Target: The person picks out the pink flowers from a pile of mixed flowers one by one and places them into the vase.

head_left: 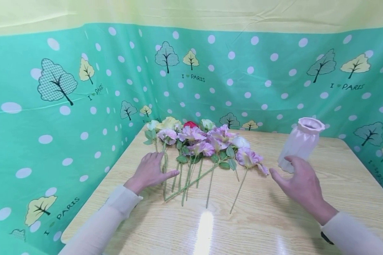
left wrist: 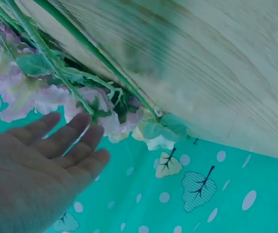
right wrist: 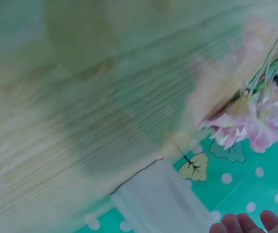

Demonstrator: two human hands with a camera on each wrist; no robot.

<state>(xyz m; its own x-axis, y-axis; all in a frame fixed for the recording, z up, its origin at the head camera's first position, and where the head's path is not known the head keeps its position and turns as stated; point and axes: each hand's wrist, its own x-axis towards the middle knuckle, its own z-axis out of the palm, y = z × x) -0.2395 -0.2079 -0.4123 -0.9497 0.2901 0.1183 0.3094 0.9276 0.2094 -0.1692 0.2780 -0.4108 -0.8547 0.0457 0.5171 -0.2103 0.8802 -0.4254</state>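
Observation:
Several artificial flowers with green stems lie in a heap on the wooden table: pale purple blooms (head_left: 218, 138), a red one (head_left: 190, 124), a yellow one (head_left: 170, 123) and white ones. Over the stems at the heap's left side is my left hand (head_left: 151, 169), its fingers extended and the thumb spread. In the left wrist view that hand (left wrist: 41, 165) holds nothing, its fingertips close to a stem and leaf. A pale pink vase (head_left: 301, 141) with a scalloped rim is on the right. My right hand (head_left: 303, 184) is in front of its lower part, thumb spread; contact cannot be told.
The wooden table (head_left: 258, 226) has bare surface in front of the stems. A green cloth (head_left: 268, 74) with dots and printed trees hangs behind the table and along its sides. Light reflects off the tabletop near the front.

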